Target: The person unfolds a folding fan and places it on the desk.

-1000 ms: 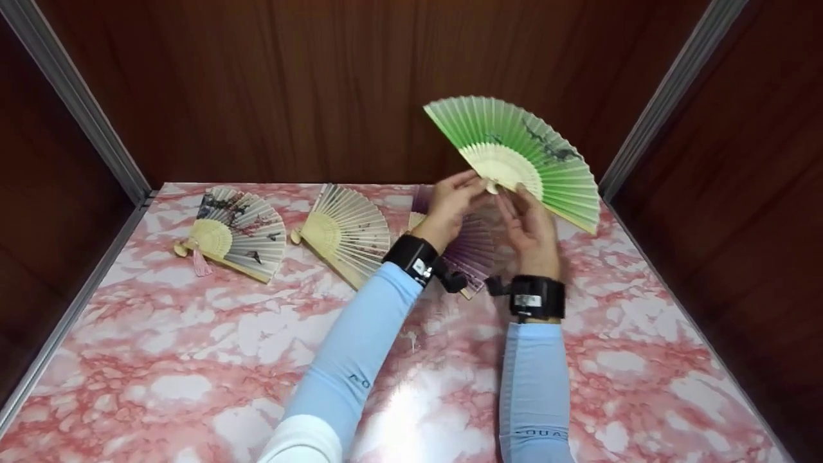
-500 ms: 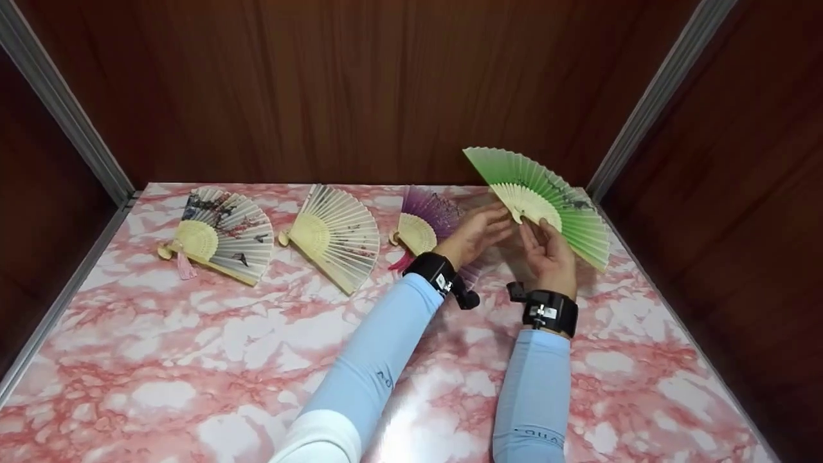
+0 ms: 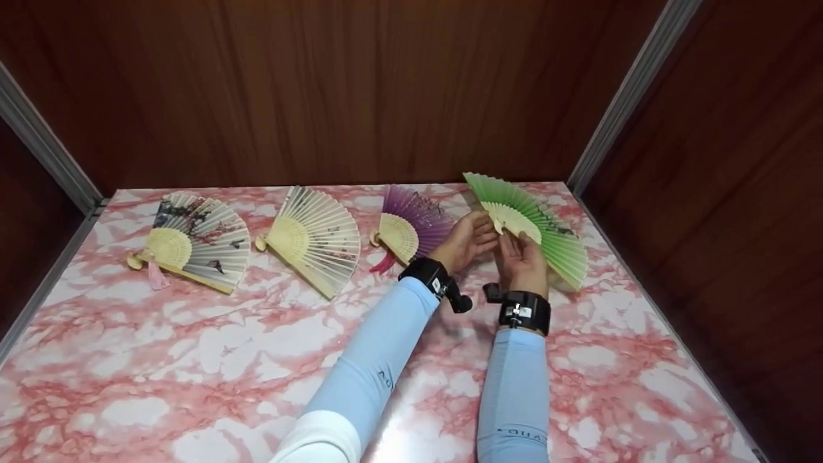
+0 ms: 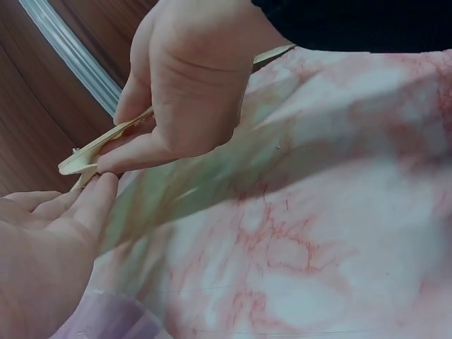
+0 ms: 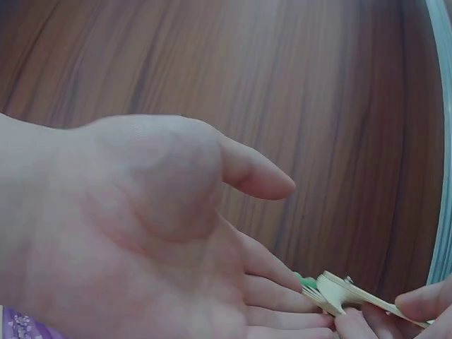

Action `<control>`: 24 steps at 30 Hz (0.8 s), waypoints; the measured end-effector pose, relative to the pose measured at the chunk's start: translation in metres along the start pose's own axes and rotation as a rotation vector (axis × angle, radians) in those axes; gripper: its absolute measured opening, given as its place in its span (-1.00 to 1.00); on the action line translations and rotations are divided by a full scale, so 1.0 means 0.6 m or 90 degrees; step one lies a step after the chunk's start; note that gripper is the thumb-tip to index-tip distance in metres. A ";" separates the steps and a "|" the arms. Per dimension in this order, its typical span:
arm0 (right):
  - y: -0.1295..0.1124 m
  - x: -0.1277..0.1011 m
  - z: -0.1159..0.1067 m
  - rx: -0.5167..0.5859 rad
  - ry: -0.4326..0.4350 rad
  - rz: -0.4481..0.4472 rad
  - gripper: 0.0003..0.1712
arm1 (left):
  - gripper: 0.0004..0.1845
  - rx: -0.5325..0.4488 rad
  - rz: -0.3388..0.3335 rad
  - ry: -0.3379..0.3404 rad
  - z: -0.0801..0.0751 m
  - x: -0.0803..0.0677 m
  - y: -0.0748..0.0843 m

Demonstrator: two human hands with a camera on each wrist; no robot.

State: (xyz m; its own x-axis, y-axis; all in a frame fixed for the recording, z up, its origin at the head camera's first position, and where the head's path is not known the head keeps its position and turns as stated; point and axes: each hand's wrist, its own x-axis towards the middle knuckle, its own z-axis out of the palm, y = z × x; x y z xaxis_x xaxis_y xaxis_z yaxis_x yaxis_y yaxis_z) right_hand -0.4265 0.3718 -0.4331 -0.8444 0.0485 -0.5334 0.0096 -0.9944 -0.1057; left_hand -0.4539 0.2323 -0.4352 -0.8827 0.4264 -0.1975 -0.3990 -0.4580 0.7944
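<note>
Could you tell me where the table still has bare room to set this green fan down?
The near half of the marble table is bare on either side of the sleeves. The back strip is crowded: floral fan, cream fan, purple fan and the green fan held by left hand and right hand.

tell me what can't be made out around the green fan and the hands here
- Green fan: in the left wrist view only its pivot end shows, the left hand covers the rest.
- Right hand: head view shows its back only, so its grip on the fan is hidden.
- Purple fan: its right part hidden by the left hand, head view.
- Fan paintings: too small to read.
</note>
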 end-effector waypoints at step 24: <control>-0.021 0.078 0.000 0.150 -0.017 0.126 -0.40 | -0.26 -0.026 0.098 -0.073 -0.064 -0.079 0.054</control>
State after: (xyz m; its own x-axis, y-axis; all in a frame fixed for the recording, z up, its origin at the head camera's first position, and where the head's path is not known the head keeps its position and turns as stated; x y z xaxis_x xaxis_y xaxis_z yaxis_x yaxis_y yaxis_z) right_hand -0.4661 0.3867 -0.4565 -0.8522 -0.1473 -0.5021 0.0533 -0.9790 0.1968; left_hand -0.4344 0.1671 -0.4222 -0.9010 0.4338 -0.0064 -0.2729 -0.5552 0.7856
